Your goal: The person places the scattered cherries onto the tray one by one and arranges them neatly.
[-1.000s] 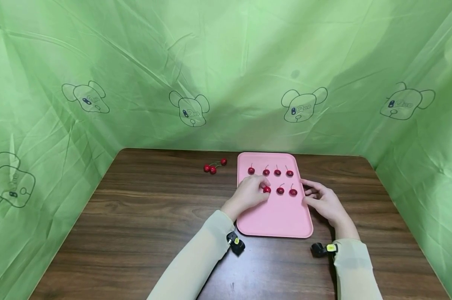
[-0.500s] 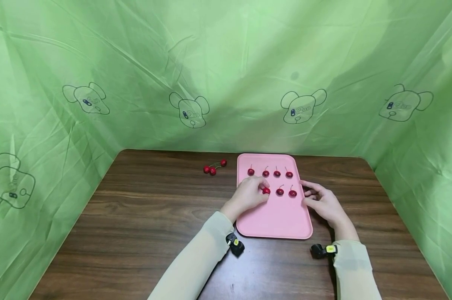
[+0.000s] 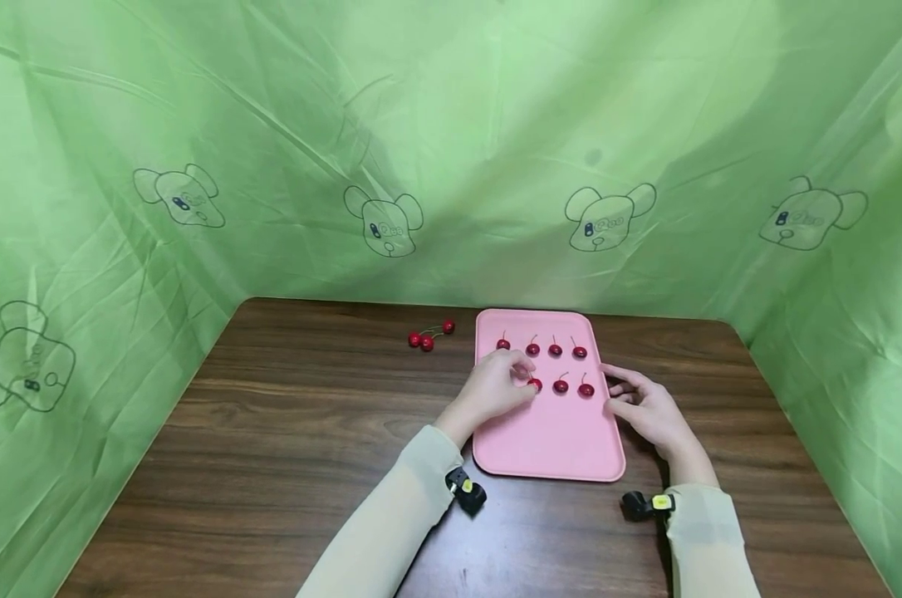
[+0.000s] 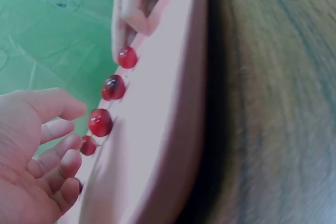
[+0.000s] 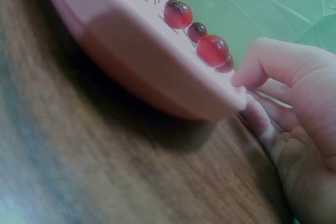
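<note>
Red cherries with thin stems lie in two rows on the pink tray [image 3: 544,444]. Above the tray's left part is my left hand [image 3: 496,384], thumb and fingers parted around the leftmost cherry [image 3: 535,385] of the near row. In the left wrist view the fingers of this left hand [image 4: 39,156] are loosely bent, with a gap between the thumb and the cherry [image 4: 100,123]. My right hand [image 3: 649,409] rests against the tray's right edge. Its thumb and forefinger tips touch the rim some way apart, seen also in the right wrist view on the right hand [image 5: 302,93].
Three more cherries [image 3: 427,342] lie together on the brown wooden table [image 3: 309,399], left of the tray. A green cloth [image 3: 481,149] with printed cartoon heads stands behind and at both sides of the table.
The left fingers have loosened from the cherry, whose stem now shows. The right hand stays at the tray's edge. The head view has shifted slightly.
</note>
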Motion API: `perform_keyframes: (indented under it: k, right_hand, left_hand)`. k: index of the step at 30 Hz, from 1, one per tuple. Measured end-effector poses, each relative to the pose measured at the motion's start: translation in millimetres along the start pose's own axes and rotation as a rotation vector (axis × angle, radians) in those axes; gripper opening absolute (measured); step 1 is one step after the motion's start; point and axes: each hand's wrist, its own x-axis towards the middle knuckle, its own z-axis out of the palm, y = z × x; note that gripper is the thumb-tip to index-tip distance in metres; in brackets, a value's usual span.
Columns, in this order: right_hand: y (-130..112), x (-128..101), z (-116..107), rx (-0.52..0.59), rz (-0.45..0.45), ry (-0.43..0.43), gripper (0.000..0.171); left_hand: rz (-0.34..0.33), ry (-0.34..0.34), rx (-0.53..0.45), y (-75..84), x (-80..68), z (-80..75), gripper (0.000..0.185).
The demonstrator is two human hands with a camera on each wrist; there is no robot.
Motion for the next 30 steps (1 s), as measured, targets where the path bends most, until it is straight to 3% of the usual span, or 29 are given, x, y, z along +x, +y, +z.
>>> perform_keyframes:
  k: [4,12,22,30]
  right_hand:
    - [1,-2,0,0.001,0.003,-0.002,0.065]
    - [-1,-2,2,0.016,-0.029,0.005,0.064]
    - [-1,-1,3,0.041,-0.041,0.008,0.065]
    - [4,-2,1,0.013,-0.019,0.013,0.064]
  left_hand:
    - [-0.017,0.018,-0.056,-1.2,-3.9,-10.7,0.028]
    - [-0.044,0.102,-0.069,-18.4,-11.7,-44.6,0.031]
    - [-0.052,0.24,-0.065,-58.1,-35.5,-85.2,0.026]
    - [-0.024,0.312,-0.022,-87.8,-39.5,-115.1,0.031]
